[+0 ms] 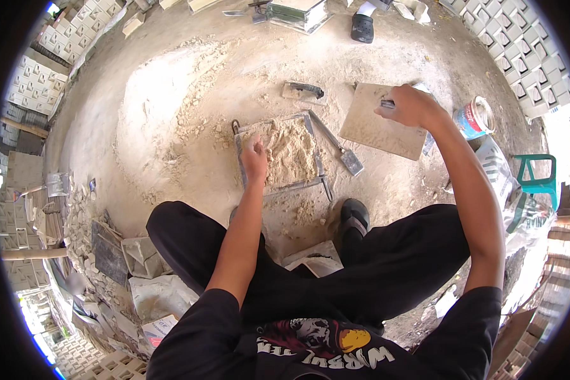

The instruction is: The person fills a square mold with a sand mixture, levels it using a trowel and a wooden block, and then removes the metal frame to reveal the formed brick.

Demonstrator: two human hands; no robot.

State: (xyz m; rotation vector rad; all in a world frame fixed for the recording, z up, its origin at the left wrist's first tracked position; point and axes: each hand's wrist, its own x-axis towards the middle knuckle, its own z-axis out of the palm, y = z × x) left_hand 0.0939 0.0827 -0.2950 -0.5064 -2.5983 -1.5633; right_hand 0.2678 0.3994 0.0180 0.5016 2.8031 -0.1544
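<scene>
A square metal mould frame (239, 158) lies on the ground before me, filled with damp, crumbly tan sand mix (291, 149). My left hand (254, 157) is at the left part of the mix, fingers curled in; whatever they hold is hidden. Out to the right, my right hand (411, 106) is closed round the small dark handle on a flat, square, dust-coated board (380, 130). Between mould and board lies a long flat tool with a broad metal end (351, 161). Beyond the mould rests a hand float with a dark grip (305, 90).
Loose pale powder (155, 101) spreads to the left of the mould. A white, blue and red bucket (474, 118) and a green plastic stool (537, 177) stand at right. Patterned blocks (510, 47) are stacked along the edges. A dark clog (362, 28) shows at the far side.
</scene>
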